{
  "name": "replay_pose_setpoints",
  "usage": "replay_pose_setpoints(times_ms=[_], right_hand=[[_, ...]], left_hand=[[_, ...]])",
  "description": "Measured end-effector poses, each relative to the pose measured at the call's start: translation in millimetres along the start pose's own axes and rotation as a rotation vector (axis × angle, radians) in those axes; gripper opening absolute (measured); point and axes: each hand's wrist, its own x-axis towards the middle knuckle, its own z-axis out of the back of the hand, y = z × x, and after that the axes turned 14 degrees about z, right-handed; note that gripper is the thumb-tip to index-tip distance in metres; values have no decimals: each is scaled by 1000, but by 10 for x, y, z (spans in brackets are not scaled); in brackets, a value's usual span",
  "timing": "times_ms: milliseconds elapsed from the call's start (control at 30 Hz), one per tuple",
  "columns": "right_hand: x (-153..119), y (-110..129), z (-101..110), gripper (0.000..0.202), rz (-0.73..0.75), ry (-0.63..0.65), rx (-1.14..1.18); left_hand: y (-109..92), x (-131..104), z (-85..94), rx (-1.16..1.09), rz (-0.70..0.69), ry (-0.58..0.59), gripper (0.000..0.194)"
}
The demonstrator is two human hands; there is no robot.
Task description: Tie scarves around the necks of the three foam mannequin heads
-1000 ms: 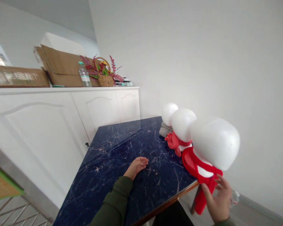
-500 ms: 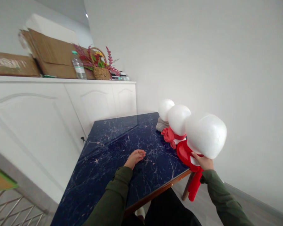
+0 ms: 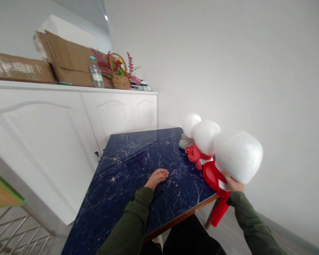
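My left hand (image 3: 157, 178) rests on the dark blue marbled table (image 3: 127, 170), fingers extended and loosely together, holding nothing. At the table's right edge, my right hand (image 3: 232, 183) grips the neck of the nearest white foam head (image 3: 239, 154). A bright red cloth (image 3: 212, 175) lies around that head's base and hangs past the table edge. Behind it stands a middle white foam head (image 3: 206, 136) with a coral-red knotted cloth (image 3: 193, 154) around its neck. The farthest foam head (image 3: 191, 124) has a grey cloth (image 3: 186, 141) at its base.
A white cabinet (image 3: 117, 113) runs along the left. On its top are cardboard boxes (image 3: 69, 58), a plastic bottle (image 3: 97, 74) and a flower basket (image 3: 120, 81). A metal rack (image 3: 18, 226) stands at the lower left. A pale wall rises behind the heads.
The camera view has turned slightly left, so the scene sits farther right. My right hand stays at the nearest head's neck; my left hand remains on the table.
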Motion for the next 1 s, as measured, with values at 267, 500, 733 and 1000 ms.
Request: replay_pose_setpoints(times_ms=[267,500,733,1000], right_hand=[[-157,507,178,58,46,-76,19],[-228,1556,-470,49,114,67,290],[-316,2068,-1722,59,55,204,446],[-481,2066,-2345,56,1,355,184]], left_hand=[[12,15,-54,106,-24,-39,28],[27,-126,-194,-143,4,177,51],[-134,-231,-86,-536,-133,121,50],[-72,-49,245,-533,-170,-189,38]])
